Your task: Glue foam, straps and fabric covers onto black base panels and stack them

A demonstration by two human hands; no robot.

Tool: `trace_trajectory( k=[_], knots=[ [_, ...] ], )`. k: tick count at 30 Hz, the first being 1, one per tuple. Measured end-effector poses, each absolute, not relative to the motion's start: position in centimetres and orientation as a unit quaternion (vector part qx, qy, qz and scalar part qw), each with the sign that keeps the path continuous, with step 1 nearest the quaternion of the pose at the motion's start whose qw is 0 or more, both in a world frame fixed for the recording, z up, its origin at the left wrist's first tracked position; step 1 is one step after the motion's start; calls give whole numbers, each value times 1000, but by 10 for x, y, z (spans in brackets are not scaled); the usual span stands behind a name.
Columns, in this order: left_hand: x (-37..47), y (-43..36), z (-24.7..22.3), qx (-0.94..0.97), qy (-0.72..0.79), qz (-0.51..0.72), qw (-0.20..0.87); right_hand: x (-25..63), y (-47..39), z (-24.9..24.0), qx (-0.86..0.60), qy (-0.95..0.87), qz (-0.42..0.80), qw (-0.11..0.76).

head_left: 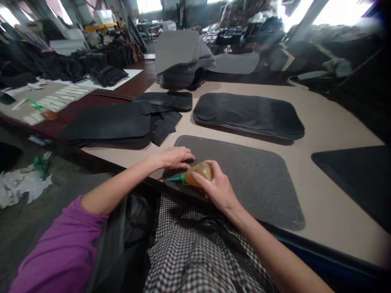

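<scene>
- Gripping a translucent amber squeeze bottle (200,167), the right hand (221,189) aims its slim green nozzle (174,179) at the near-left corner of a dark-grey, round-cornered flat panel (244,179).
- Left hand (175,158), released and loosely bent, rests by that panel's left edge.
</scene>
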State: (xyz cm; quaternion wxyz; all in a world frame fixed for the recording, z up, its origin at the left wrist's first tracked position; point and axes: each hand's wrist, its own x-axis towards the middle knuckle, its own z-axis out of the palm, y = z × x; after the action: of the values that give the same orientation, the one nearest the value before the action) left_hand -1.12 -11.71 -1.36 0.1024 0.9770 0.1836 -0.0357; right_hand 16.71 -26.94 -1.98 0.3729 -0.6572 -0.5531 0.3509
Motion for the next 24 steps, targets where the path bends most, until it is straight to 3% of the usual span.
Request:
trace_trajectory(
  k=[6,24],
  knots=[
    [-10,-141,-14,978,200,-55,-3,179,-285,-13,-661,-569,323,367],
    [-9,-140,-24,974,214,-58,42,299,-378,1,-758,-443,318,357]
  ],
)
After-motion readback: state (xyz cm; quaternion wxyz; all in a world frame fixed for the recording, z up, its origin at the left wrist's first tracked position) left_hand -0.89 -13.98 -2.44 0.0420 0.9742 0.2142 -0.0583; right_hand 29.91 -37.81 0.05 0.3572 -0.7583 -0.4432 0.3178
